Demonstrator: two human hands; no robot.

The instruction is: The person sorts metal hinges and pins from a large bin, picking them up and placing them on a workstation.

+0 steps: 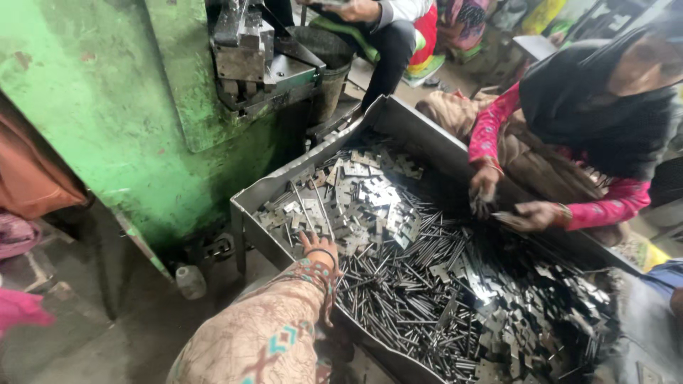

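My left hand (pixel 316 247), in a patterned beige sleeve with a beaded cuff, reaches into a long metal tray (pixel 250 199) near its front left rim. Its fingers are curled into the pile and grip a few thin metal pins (pixel 304 206) that stick out toward the rim. Flat stamped hinge plates (pixel 370 195) lie heaped just beyond the hand. A thick layer of loose steel pins (pixel 409 284) fills the tray to its right. My right hand is out of view.
A green press machine (pixel 142 107) stands left of the tray, with a dark bucket (pixel 329 53) behind it. A co-worker in pink sleeves has both hands (pixel 512 206) in the tray's right side. Another person (pixel 395 28) sits behind. A small bottle (pixel 191 281) stands on the floor.
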